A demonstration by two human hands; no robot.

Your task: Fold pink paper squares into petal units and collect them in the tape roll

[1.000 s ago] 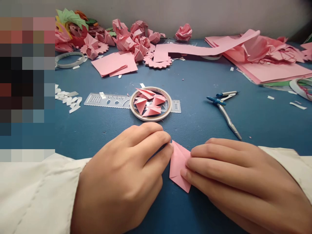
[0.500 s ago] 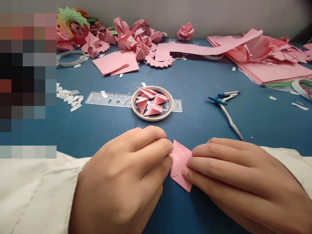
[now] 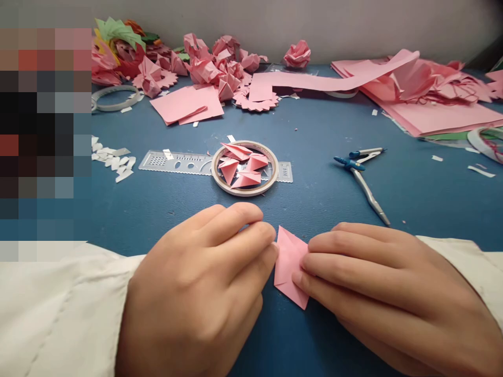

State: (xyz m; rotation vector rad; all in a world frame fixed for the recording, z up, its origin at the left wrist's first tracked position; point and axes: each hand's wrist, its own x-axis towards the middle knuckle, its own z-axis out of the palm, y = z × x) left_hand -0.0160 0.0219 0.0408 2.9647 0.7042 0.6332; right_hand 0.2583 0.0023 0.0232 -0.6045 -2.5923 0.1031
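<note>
Gripping folded pink paper (image 3: 288,264) with right hand (image 3: 385,285), well away from far edge of worktop (image 3: 314,131); bunching left hand (image 3: 200,277) at paper's left side, not showing whether pinching.

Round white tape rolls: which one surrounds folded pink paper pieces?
The round white tape roll lying across the clear plastic ruler, the only roll touching that ruler.

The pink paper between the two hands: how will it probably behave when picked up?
The pink paper would probably feel light, since it looks thin. Folded layers likely stiffen it, though it may bend along the visible creases.
</note>
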